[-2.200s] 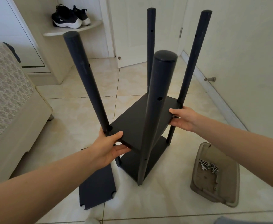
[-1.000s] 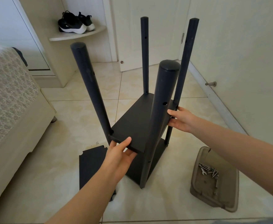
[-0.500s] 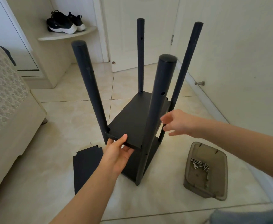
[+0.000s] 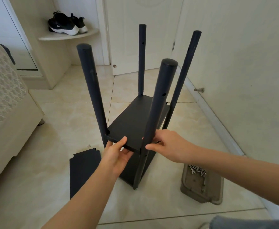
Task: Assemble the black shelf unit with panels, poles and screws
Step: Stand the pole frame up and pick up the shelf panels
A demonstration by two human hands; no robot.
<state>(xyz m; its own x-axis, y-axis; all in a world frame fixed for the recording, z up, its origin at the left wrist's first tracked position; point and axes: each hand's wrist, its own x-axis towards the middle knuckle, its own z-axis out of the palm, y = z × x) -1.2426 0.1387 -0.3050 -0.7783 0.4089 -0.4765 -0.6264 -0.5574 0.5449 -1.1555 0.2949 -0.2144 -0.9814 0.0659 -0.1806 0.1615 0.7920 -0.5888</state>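
On the pale tiled floor, the half-built black shelf unit (image 4: 135, 169) stands with four round black poles upright. The left hand (image 4: 117, 156) grips the near edge of its raised flat black panel (image 4: 132, 123), thumb on top and fingers beneath. The right hand (image 4: 170, 146) curls around the thick near pole (image 4: 161, 100), which crosses in front of the panel and hides part of those fingers. A loose notched black panel (image 4: 84, 172) lies flat to the left. A grey plastic tray (image 4: 195, 187) of metal screws (image 4: 199, 171) sits to the right. A lace-covered cream sofa (image 4: 1, 100) stands at far left.
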